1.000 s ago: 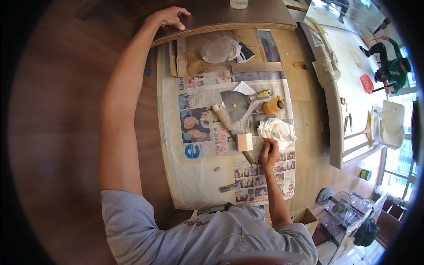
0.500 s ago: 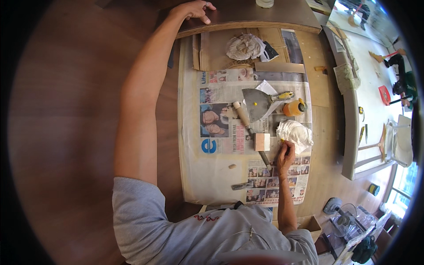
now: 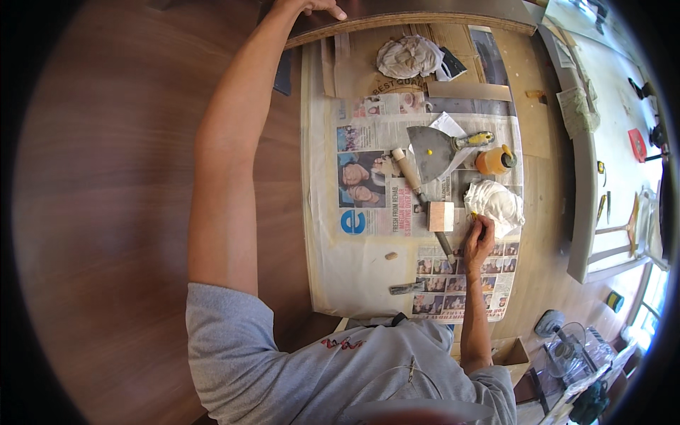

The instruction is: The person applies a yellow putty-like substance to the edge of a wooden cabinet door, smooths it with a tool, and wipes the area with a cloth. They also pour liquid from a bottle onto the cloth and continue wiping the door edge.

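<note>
Resting on the far dark board [image 3: 425, 10], the left hand [image 3: 322, 6] is partly cut off, fingers loosely open, no grip I can see. Next up, a wooden-handled tool [image 3: 405, 168] with a pinkish block [image 3: 440, 217] across it. Right hand [image 3: 482, 241] has its fingers pinched together on some tiny yellow thing [image 3: 474, 215], just beside a white cloth bundle [image 3: 496, 201] on the surface's [image 3: 354, 276] right side.

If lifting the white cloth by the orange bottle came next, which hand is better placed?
Probably the right hand: it is close beside that white cloth, while the left hand is away at the brown board.
</note>
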